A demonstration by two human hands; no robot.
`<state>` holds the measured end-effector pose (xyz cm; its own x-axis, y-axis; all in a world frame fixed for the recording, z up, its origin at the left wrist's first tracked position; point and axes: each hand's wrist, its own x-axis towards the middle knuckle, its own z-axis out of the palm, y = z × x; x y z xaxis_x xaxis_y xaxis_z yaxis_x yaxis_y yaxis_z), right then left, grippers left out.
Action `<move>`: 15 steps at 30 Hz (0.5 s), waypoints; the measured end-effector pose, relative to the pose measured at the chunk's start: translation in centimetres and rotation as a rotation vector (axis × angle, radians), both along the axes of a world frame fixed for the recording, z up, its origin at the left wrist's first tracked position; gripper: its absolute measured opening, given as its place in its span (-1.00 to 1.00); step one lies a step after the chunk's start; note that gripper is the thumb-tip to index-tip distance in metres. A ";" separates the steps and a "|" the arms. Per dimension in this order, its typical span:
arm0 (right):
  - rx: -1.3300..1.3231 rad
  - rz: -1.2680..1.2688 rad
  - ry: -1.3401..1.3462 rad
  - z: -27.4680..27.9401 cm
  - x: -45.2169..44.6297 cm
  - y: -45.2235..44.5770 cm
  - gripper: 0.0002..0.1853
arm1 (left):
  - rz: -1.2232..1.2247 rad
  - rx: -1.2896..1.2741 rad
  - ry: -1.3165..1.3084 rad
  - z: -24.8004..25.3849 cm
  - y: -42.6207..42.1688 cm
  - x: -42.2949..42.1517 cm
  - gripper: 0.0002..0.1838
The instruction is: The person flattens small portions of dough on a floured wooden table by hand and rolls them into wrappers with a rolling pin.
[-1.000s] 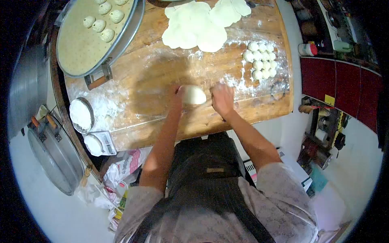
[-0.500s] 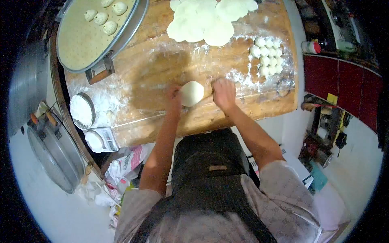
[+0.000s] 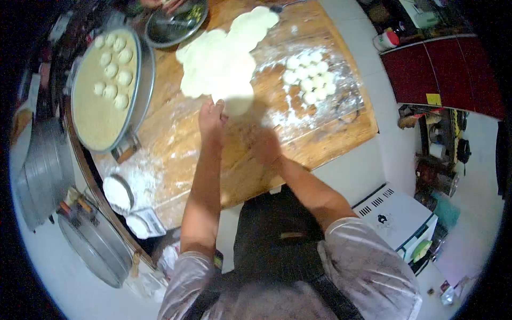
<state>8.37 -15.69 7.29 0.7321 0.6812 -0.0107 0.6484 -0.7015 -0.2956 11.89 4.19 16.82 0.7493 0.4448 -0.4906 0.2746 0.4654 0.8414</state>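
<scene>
My left hand (image 3: 212, 116) is at the near edge of a pile of flat dough wrappers (image 3: 216, 64). Its fingers pinch the rim of one thin, round dough wrapper (image 3: 238, 102), which lies against the pile. To its right, my right hand (image 3: 266, 146) hovers low over the floured board, curled but smeared by motion and in shadow. A small brown stub shows near its fingers; what it belongs to is unclear. Several small dough balls (image 3: 309, 77) sit grouped on flour to the right.
At left, a round steamer tray (image 3: 88, 125) carries several shaped buns (image 3: 110, 70). Beyond it, another person's hand (image 3: 172, 5) is over a metal bowl (image 3: 160, 33) with green filling. A flour bowl (image 3: 117, 193) and a small scale (image 3: 152, 221) stand at the near left.
My left hand has carried the dough wrapper from the near part of the board forward to the pile. My right hand has shifted slightly left and nearer. The view has turned, bringing the filling bowl in.
</scene>
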 end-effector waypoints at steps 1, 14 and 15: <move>-0.034 0.094 0.081 0.4 0.8 0.1 -0.83 | -0.020 0.008 -0.015 -0.8 -1.3 1.7 -0.65; 0.180 0.141 0.178 2.5 1.6 -5.0 -0.58 | -0.719 1.380 -0.242 -2.1 -14.2 13.9 -0.53; 0.117 0.174 0.260 3.7 2.1 -5.4 -0.57 | -0.735 1.378 -0.228 -2.2 -14.1 13.1 -0.53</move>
